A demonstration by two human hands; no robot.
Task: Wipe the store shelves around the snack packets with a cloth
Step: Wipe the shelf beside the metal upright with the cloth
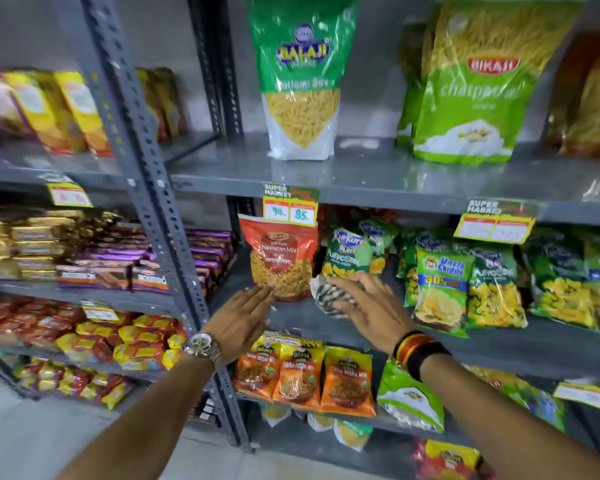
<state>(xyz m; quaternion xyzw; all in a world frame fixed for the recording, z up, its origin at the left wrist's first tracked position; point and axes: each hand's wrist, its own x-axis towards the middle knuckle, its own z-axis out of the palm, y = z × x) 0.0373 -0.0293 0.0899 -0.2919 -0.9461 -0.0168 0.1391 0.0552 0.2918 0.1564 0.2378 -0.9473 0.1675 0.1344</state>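
A red Navratan Mix packet (280, 258) stands upright at the left end of the grey middle shelf (482, 344). My left hand (243, 317), fingers flat and together, touches the packet's lower left corner. My right hand (371, 306) presses a striped grey-and-white cloth (329, 294) onto the shelf just right of the red packet. Green Kurkure puffcorn packets (352, 252) stand right behind the cloth. A yellow and green Uncle Chipps packet (440, 289) leans further right.
The upper shelf (361, 174) holds a green Balaji packet (302, 77) and a Bikaji packet (475, 84). Price tags (290, 209) hang from its front edge. Orange packets (305, 379) fill the shelf below. A perforated grey upright (156, 188) separates the left rack of biscuits.
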